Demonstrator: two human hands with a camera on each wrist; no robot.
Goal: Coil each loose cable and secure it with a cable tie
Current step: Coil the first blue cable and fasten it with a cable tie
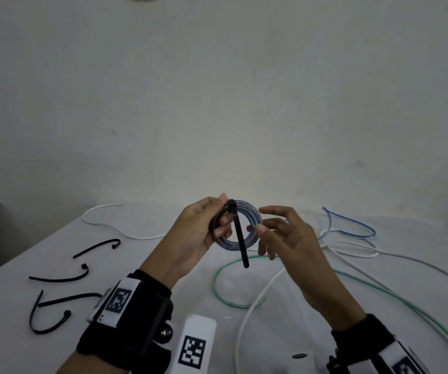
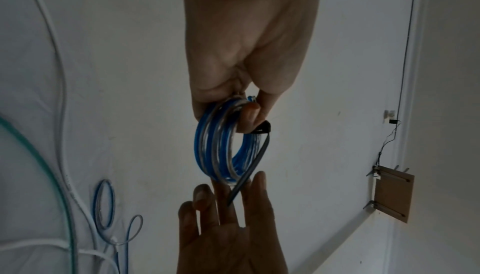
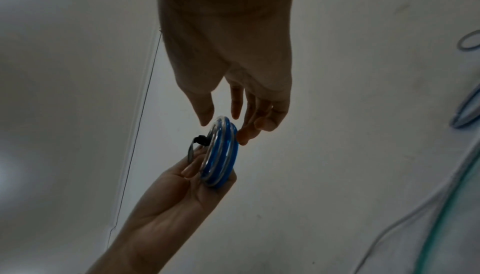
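Observation:
A coil of blue and clear cable [image 1: 252, 221] is held upright above the table [image 1: 163, 279], gripped at its left side by my left hand [image 1: 221, 215]. A black cable tie [image 1: 240, 238] loops round the coil near my left thumb, and its long tail hangs down past the coil. My right hand [image 1: 262, 222] is spread open at the coil's right edge, fingertips at or just off the rim. The left wrist view shows the coil [image 2: 221, 140], the tie's tail [image 2: 255, 161] and my right hand [image 2: 228, 206] below. In the right wrist view my right fingers [image 3: 206, 111] hover over the coil [image 3: 223, 155].
Three spare black cable ties [image 1: 95, 248] [image 1: 60, 276] [image 1: 47, 314] lie on the table's left part. Loose cables sprawl over the table: white [image 1: 125, 228], green [image 1: 218, 279], blue [image 1: 349, 225] at the far right, and another white one [image 1: 249, 314]. A wall stands close behind.

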